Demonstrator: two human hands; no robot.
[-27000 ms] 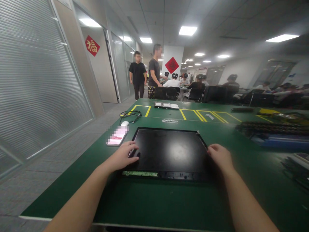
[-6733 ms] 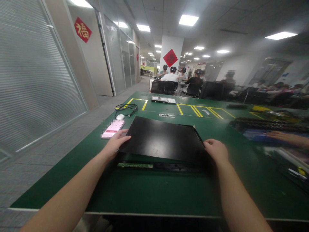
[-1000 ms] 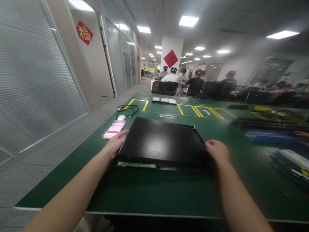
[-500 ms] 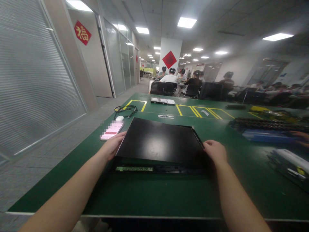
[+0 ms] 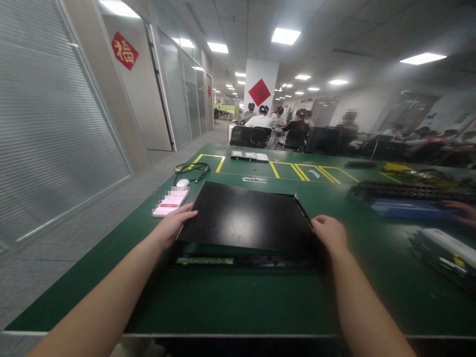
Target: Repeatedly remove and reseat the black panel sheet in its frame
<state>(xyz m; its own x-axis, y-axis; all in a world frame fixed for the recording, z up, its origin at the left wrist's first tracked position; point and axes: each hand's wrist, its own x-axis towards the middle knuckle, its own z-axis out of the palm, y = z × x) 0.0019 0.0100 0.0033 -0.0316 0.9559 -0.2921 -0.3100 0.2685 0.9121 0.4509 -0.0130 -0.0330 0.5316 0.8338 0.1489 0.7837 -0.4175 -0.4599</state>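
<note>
A glossy black flat panel (image 5: 238, 215), which looks like a display screen, lies tilted before me, its near edge raised above a dark frame (image 5: 282, 261). A strip of green circuit board (image 5: 204, 261) shows in the gap below that edge. My left hand (image 5: 174, 224) grips the panel's left edge, fingers reaching over onto its top face. At the opposite edge, my right hand (image 5: 330, 232) is closed with thumb and finger pinching the side near the corner. The undersides of both grips are hidden.
On the green table (image 5: 230, 307) to the left are a phone (image 5: 170, 202), a white mouse (image 5: 182, 183) and a coiled black cable (image 5: 192, 171). Drive-like units (image 5: 249, 156) stand at the back. Rightward are a blue object (image 5: 409, 208), a white-and-black device (image 5: 446, 253) and another person's hand (image 5: 463, 212).
My left fingers have come further over the panel's left edge onto its top. The panel and my right hand have hardly moved; the view has shifted slightly.
</note>
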